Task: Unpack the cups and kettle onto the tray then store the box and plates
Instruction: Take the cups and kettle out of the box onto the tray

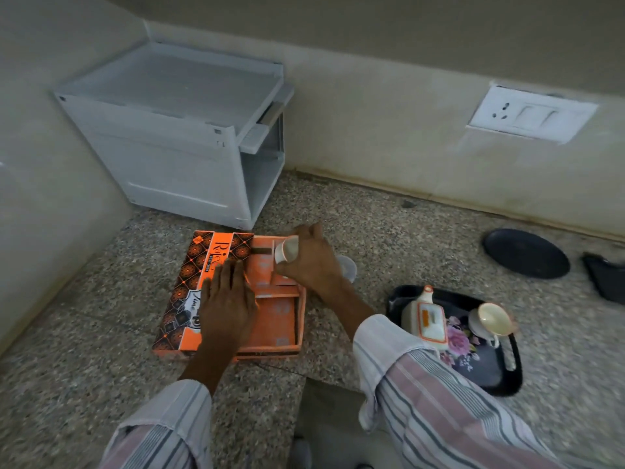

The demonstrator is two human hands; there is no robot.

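An orange box [277, 319] lies open on the speckled floor, its patterned lid [189, 279] folded to the left. My left hand [226, 302] presses flat on the lid's inner edge. Over the box's far compartments my right hand [311, 258] grips a white cup [286, 248], tipped on its side with its mouth facing left. To the right a black floral tray [507, 377] carries the white kettle [427, 319] with its orange label and one cup [492, 319].
A white plastic cabinet [176, 137] stands in the corner behind the box, its door side facing right. A black plate [526, 253] and another dark object [605, 279] lie on the floor by the wall. A pale round thing [348, 267] shows behind my right wrist.
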